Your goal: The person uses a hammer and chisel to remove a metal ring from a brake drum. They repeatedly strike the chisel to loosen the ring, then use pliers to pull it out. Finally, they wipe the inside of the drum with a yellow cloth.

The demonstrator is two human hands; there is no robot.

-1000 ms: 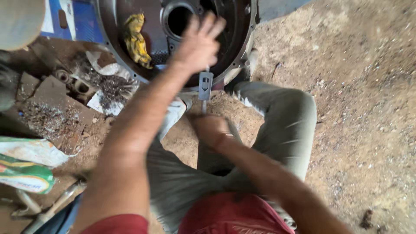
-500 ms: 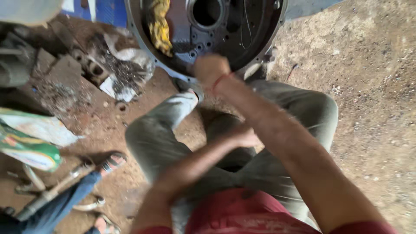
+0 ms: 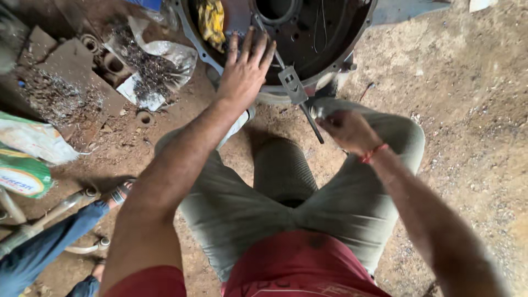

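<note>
Dusty brown earth floor fills the frame, and you sit on it with your knees bent towards a large round dark metal housing at the top centre. Your left hand lies flat on the housing's lower rim, fingers spread, which looks like bracing to steady the casing. Your right hand, right of centre, is closed around the lower end of a long thin dark metal rod; this rod runs up and left into the housing and passes through a small grey metal bracket sitting at the rim. The grip at the far end likely gives you leverage. One crumpled yellow cloth lies inside the housing at the upper left of its bowl. One torn clear plastic sheet with metal scraps sits in the upper left, beside a few rusty ring-shaped parts. One green and white sack shows at the left edge. Another person's blue-trousered leg and sandalled foot come in at the lower left
</note>
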